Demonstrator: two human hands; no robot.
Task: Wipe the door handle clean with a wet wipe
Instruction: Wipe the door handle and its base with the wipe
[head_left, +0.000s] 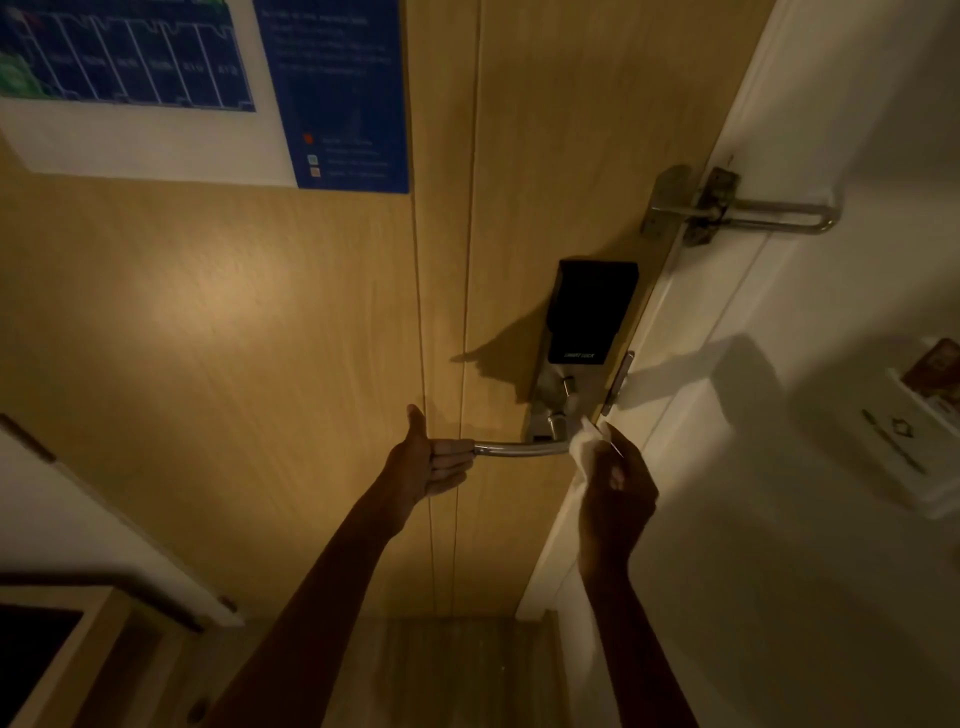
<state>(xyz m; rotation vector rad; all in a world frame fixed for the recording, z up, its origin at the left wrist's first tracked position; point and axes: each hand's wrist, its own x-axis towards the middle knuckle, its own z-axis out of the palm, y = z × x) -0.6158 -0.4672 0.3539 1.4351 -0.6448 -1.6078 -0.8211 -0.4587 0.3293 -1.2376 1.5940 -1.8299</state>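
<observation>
Poster top left on door. Left hand: grip apart, fingers straight, tips touching free left end of door handle, thumb up. Handle sits level below black lock. Right hand: grip clamped on wet wipe, wipe against handle's right end. Far right: wall holder, brown card in its top.
</observation>
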